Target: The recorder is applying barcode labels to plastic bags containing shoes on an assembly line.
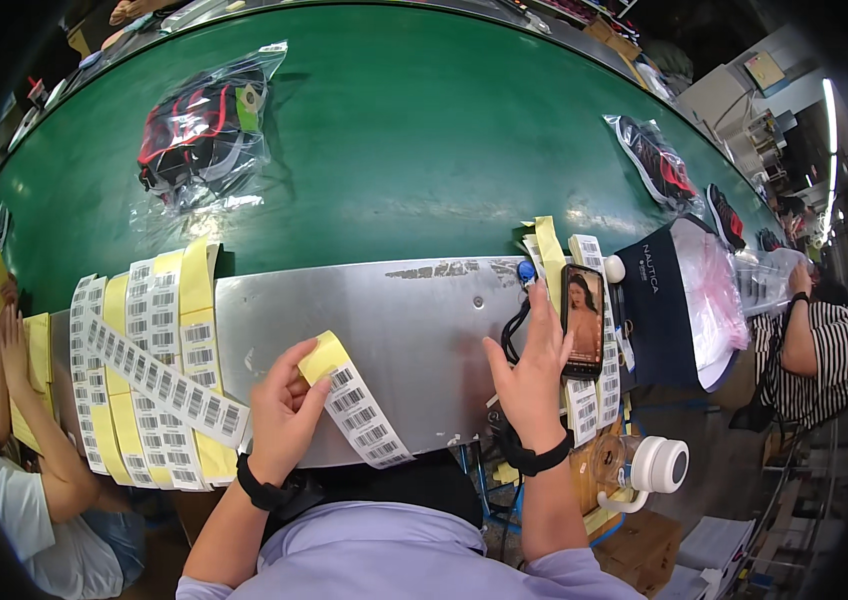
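Note:
My left hand (282,415) pinches the top end of a strip of barcode labels (366,418), white with yellow backing, which slants down over the front edge of the metal ledge (374,305). Fingers stretched out, my right hand (534,385) hovers over the ledge's right part with nothing in it. Beside it a phone (586,322) with a lit screen rests on more label strips (584,405). Left of my left hand, several long label strips (149,365) lie side by side across the ledge, and one loose strip (164,378) crosses them diagonally.
Beyond the ledge runs a green belt (394,130) carrying a bagged black-and-red bundle (194,135) and bagged shoes (654,165). A dark box (659,305) with clear bags and a white-lidded bottle (634,468) stand right. Co-workers sit at left (54,510) and right (824,350).

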`<action>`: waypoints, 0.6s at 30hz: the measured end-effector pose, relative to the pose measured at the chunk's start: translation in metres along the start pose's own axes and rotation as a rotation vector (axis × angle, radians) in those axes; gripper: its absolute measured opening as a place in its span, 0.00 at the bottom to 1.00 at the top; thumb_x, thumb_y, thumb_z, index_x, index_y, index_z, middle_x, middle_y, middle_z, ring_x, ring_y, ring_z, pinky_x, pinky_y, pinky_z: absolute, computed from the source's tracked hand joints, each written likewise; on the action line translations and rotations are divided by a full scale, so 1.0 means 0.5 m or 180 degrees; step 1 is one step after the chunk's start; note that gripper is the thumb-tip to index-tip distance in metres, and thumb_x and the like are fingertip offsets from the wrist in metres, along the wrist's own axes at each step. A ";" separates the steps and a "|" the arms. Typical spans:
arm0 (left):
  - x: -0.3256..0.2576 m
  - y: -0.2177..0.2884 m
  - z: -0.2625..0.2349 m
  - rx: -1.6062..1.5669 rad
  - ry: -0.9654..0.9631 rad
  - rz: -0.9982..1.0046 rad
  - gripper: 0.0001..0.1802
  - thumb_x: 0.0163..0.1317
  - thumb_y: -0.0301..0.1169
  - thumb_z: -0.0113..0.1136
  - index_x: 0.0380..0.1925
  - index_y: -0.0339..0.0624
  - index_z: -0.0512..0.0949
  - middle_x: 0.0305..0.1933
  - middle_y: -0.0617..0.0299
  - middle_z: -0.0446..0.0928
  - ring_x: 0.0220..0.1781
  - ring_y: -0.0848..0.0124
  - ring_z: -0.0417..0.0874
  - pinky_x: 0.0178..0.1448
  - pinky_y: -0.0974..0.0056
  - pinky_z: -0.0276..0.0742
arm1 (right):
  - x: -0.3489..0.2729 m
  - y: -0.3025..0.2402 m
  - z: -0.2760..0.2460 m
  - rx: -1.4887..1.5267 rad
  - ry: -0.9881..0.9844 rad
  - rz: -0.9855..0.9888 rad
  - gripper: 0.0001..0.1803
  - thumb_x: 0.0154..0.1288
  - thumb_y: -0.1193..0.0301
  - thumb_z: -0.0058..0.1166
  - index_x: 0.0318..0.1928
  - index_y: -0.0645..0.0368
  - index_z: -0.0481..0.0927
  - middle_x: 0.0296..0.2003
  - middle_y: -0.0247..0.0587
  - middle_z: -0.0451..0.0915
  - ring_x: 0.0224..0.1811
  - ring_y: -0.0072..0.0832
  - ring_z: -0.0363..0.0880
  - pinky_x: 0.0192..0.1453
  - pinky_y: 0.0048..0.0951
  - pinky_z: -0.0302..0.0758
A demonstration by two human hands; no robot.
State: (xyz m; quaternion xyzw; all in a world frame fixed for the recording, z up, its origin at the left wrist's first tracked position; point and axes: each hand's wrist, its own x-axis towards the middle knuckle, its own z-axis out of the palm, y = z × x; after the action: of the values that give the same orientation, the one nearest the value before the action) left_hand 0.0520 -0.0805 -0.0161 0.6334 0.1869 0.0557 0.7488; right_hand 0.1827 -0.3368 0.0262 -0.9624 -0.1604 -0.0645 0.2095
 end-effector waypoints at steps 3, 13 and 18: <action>-0.002 0.003 0.000 0.0030 0.0024 0.0014 0.24 0.68 0.20 0.58 0.64 0.33 0.69 0.50 0.53 0.82 0.48 0.74 0.85 0.52 0.70 0.81 | -0.009 0.015 -0.003 -0.0068 -0.0038 0.0143 0.51 0.60 0.68 0.64 0.78 0.54 0.49 0.75 0.45 0.59 0.75 0.55 0.56 0.75 0.68 0.40; 0.000 0.004 -0.001 0.0071 -0.0016 0.0050 0.25 0.68 0.20 0.58 0.64 0.33 0.69 0.50 0.53 0.82 0.48 0.74 0.85 0.52 0.70 0.81 | 0.020 0.055 0.007 0.0146 0.0044 0.0139 0.52 0.61 0.65 0.64 0.79 0.56 0.45 0.76 0.50 0.56 0.74 0.58 0.56 0.75 0.69 0.41; 0.001 0.002 -0.001 0.0140 -0.0007 0.0061 0.25 0.68 0.20 0.58 0.64 0.33 0.69 0.50 0.52 0.82 0.48 0.73 0.85 0.52 0.70 0.81 | 0.075 0.048 0.003 0.0224 0.0150 0.0003 0.54 0.60 0.66 0.64 0.79 0.56 0.43 0.74 0.55 0.57 0.74 0.59 0.56 0.76 0.67 0.39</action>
State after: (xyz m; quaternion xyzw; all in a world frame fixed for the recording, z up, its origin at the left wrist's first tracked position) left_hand 0.0524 -0.0798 -0.0152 0.6515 0.1813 0.0581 0.7344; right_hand 0.2263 -0.3462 0.0230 -0.9527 -0.1571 -0.0813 0.2470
